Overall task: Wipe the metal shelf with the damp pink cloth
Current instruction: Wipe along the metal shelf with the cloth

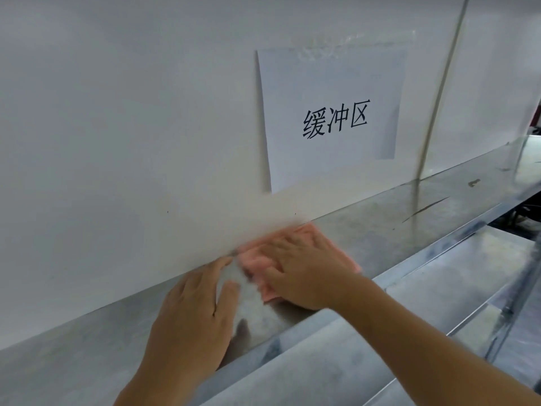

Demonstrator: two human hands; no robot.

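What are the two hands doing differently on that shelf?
The right hand lies flat on the pink cloth, pressing it to the metal shelf; the left hand rests on bare metal beside the cloth, holding nothing. The right hand looks blurred, as if moving; the left hand looks sharper. The right hand is farther along the shelf, the left hand nearer the camera. Both have straight fingers reaching toward the wall.

My left hand and right hand are bare; both forearms are uncovered, no sleeves in view.
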